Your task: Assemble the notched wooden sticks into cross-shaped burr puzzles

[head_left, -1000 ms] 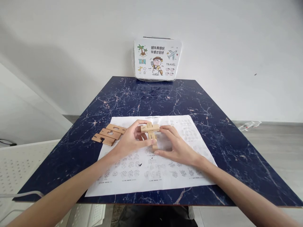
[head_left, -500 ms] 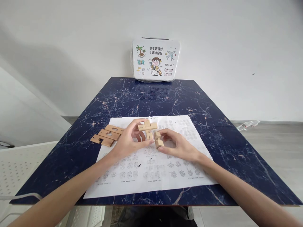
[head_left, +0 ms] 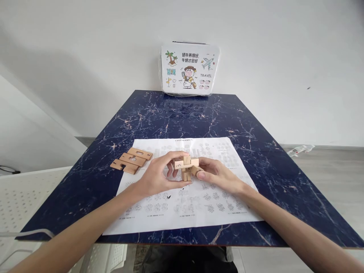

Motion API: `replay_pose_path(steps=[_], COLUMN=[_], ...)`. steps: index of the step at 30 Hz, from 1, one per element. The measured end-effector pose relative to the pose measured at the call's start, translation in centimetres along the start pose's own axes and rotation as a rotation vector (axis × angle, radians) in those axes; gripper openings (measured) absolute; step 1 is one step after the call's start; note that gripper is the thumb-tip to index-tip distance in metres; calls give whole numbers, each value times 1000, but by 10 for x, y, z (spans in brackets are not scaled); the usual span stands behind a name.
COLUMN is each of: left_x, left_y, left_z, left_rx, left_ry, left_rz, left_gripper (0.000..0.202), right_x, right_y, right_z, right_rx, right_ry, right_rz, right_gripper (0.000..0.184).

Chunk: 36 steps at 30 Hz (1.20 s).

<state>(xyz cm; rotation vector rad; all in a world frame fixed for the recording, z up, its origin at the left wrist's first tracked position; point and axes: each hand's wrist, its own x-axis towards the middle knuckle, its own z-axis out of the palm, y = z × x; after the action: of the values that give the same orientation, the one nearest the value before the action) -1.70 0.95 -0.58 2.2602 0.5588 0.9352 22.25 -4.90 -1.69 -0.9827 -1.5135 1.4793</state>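
Over the printed paper sheet [head_left: 216, 218], my left hand [head_left: 155, 176] grips a few interlocked wooden puzzle blocks [head_left: 186, 163] between thumb and fingers. One block lies crosswise and carries a number mark; others stand upright through it. My right hand [head_left: 220, 172] pinches another wooden puzzle block [head_left: 195, 171] against the right side of the group. Its far end is hidden, and I cannot tell how deep it sits. Left of my left hand lie three flat wooden pieces [head_left: 132, 159] with cut-outs and numbers, partly over the sheet's edge.
The dark blue marbled table [head_left: 182, 121] bears the sheet, which shows rows of small diagrams. A white box with cartoon prints [head_left: 189, 70] stands at the back against the wall. To the left is a white perforated basket [head_left: 36, 197]. A plastic package [head_left: 300, 150] lies on the floor at right.
My right hand has brought its block leftward and up against the blocks in my left hand. Before, a gap showed between them. The camera view has shifted slightly.
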Motion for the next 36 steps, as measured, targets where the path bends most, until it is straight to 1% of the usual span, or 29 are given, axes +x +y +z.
replay_pose_path(steps=[3, 9, 14, 19, 22, 24, 26, 28, 30, 33, 36], left_x=[-1, -1, -1, 1, 2, 3, 3, 3, 3, 3, 3], left_y=[-1, -1, -1, 2, 3, 3, 2, 2, 1, 1, 2], left_z=[0, 1, 4, 4, 3, 2, 1, 1, 1, 1, 1], left_rx=[23, 86, 56, 36, -26, -63, -111, -155, -175, -154, -99], left_ry=[-47, -81, -182, -149, -125, -97, -77, -84, -97, -108, -111], left_rz=[6, 11, 104, 116, 82, 12, -59, -106, -112, -82, -50], left_gripper=[67, 64, 61, 60, 64, 66, 66, 67, 68, 68, 63], right_x=[0, -2, -3, -4, -3, -4, -4, -4, -5, -6, -6], right_y=[1, -2, -5, -4, -2, -1, 1, 2, 2, 0, -2], right_z=[-1, -2, 0, 3, 4, 5, 5, 5, 6, 7, 7], right_rx=[-32, -108, -214, -120, -116, -199, -346, -488, -575, -617, -541], right_ry=[-11, -11, -66, -52, -48, 6, 112, 203, 215, 159, 100], right_rz=[11, 33, 20, 52, -18, -107, -189, -237, -256, -231, -150], right_gripper=[44, 45, 50, 52, 51, 47, 39, 30, 27, 41, 53])
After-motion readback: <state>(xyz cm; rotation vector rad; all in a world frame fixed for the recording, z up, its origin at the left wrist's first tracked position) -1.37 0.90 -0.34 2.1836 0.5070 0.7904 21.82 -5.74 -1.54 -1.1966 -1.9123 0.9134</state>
